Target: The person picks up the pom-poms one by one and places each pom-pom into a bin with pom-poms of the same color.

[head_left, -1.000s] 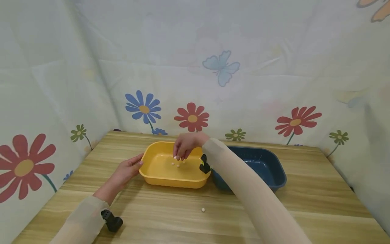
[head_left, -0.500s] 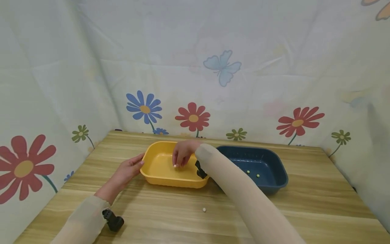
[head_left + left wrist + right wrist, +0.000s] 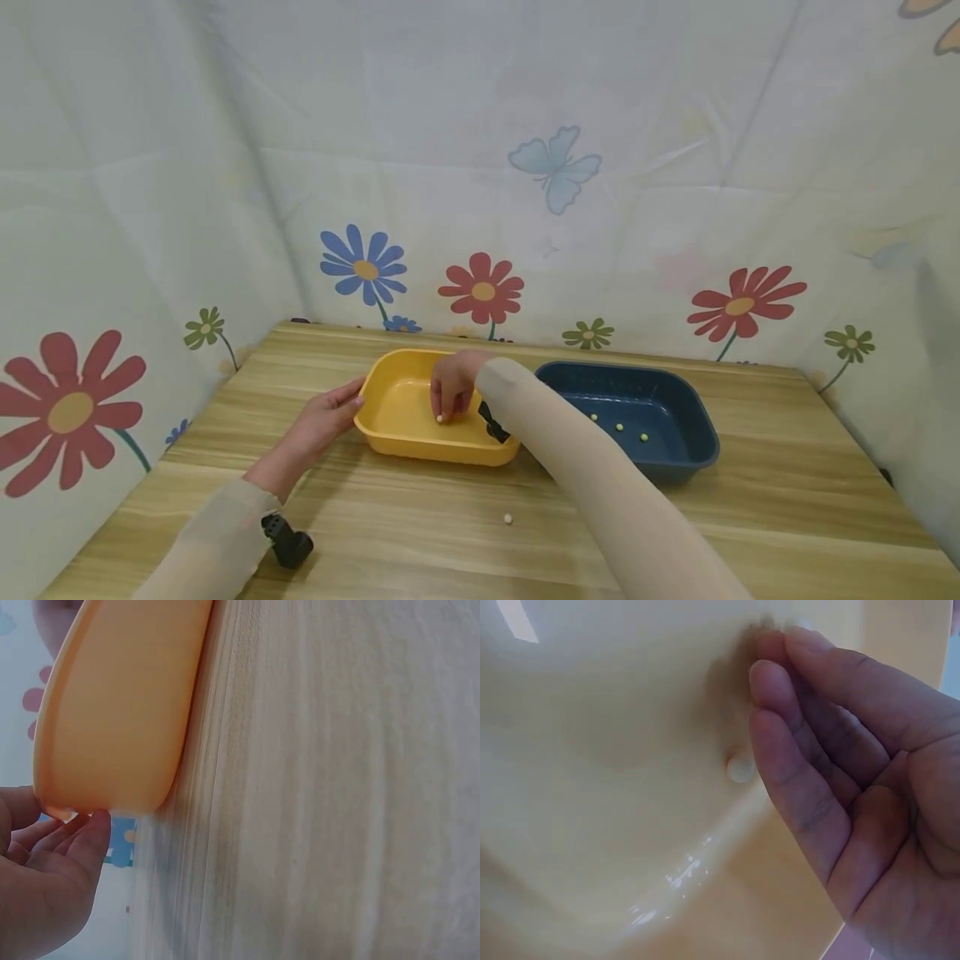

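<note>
My left hand (image 3: 330, 417) holds the left rim of a yellow plastic basin (image 3: 442, 450), thumb and fingers on either side of the edge in the left wrist view. Inside that basin my right hand (image 3: 453, 387) reaches down, thumb and fingertips together near the floor. A small white ball (image 3: 799, 627) shows at the thumb and index tips in the right wrist view, partly hidden by them. Another white ball (image 3: 740, 766) lies on the basin floor beside the fingers. The right hand and forearm cover part of the basin.
A dark blue basin (image 3: 705, 450) stands right of the yellow one, with small pale yellow-green balls (image 3: 619, 427) inside; my right sleeve hides part of it. One white ball (image 3: 507, 519) lies on the wooden table (image 3: 420, 533) in front. A flowered cloth (image 3: 420, 167) hangs behind.
My right hand has lowered to the yellow basin's floor, where it covers balls seen earlier. The right forearm has shifted, uncovering balls in the blue basin. The left hand keeps its hold.
</note>
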Available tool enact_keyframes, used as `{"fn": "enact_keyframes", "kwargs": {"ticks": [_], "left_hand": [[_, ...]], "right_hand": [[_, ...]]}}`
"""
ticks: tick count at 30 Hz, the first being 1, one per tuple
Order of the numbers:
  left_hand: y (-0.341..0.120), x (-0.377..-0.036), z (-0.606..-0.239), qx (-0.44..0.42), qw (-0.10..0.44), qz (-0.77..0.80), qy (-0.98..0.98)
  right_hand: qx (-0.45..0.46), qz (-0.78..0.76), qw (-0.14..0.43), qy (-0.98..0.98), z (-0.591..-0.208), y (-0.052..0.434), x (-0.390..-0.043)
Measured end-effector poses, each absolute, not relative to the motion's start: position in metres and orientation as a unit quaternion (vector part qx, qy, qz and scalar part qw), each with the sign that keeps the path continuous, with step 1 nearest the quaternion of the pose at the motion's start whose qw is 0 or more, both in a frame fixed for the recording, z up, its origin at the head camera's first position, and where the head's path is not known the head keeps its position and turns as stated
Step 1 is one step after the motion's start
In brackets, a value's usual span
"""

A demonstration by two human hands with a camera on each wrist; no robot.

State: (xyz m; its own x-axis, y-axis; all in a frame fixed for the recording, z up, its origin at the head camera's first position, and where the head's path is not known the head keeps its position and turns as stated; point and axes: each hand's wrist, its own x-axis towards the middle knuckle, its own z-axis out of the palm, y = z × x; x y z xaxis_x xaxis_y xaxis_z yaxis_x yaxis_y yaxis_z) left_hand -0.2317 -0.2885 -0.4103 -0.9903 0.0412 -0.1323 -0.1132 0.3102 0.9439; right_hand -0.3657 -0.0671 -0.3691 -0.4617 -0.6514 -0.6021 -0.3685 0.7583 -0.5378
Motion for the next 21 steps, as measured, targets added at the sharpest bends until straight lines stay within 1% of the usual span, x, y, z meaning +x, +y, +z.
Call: {"fn": "enact_keyframes", "kwargs": {"ticks": [8, 16, 21], "left_hand": [[-0.288, -0.231, -0.411, -0.012, 0.064, 0.589, 0.805], [-0.288, -0.230, -0.409, -0.017, 0.068, 0.586, 0.807], [-0.288, -0.227, -0.407, -0.021, 0.067, 0.585, 0.808]], "right_hand": [[-0.313, -0.151, 0.405, 0.845, -0.365, -0.067, -0.359], [-0.299, -0.160, 0.416, 0.844, -0.359, -0.067, -0.355], [-0.326, -0.160, 0.412, 0.836, -0.346, -0.063, -0.356]]}}
